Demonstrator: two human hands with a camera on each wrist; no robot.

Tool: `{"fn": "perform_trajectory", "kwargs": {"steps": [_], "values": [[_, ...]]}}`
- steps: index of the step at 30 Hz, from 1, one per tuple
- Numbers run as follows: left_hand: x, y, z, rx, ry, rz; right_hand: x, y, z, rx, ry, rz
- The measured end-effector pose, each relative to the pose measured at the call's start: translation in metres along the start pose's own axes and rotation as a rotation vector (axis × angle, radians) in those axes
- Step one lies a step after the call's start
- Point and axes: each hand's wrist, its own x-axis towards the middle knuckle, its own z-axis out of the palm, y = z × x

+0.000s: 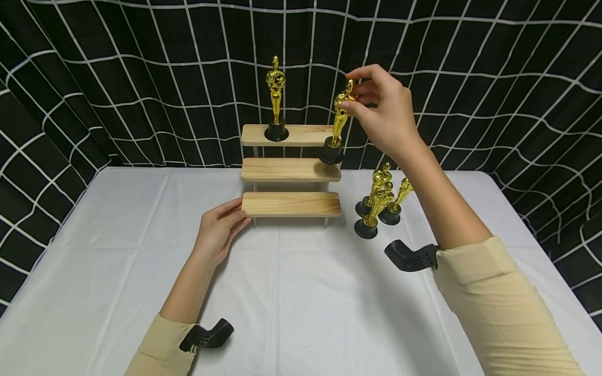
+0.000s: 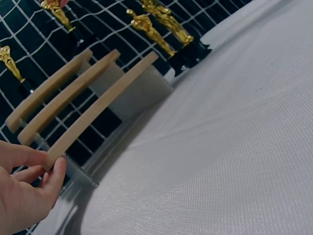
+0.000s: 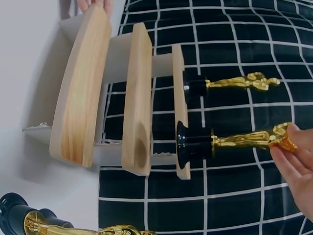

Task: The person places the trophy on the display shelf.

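A three-step wooden display stand (image 1: 291,204) stands on the white-covered table. My left hand (image 1: 217,230) pinches the left end of its lowest step between thumb and fingers, as the left wrist view also shows. Up at the right end of the top step, my right hand (image 1: 386,107) pinches a gold trophy statuette (image 1: 339,122) by its upper part. The statuette tilts slightly, and its black base (image 3: 194,144) overlaps the top step's end in the right wrist view. Another gold statuette (image 1: 276,94) stands upright on the left part of the top step.
Several more gold statuettes (image 1: 371,211) with black bases stand grouped on the table right of the stand, below my right forearm. A white cloth (image 1: 301,292) covers the table. Behind it hangs a black curtain (image 1: 188,89) with a white grid.
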Motion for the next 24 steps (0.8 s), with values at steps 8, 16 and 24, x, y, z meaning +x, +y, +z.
{"fn": "perform_trajectory", "kwargs": {"steps": [8,16,24], "values": [[0.0,0.0,-0.001,-0.002,-0.001,0.002,0.008,0.0,0.001,-0.018,-0.019,0.004],[0.001,0.0,-0.001,-0.008,0.002,0.0,0.019,-0.004,-0.001,-0.028,-0.039,-0.012],[0.001,-0.001,0.0,-0.003,0.004,0.001,0.028,-0.005,0.002,-0.014,-0.033,-0.009]]}}
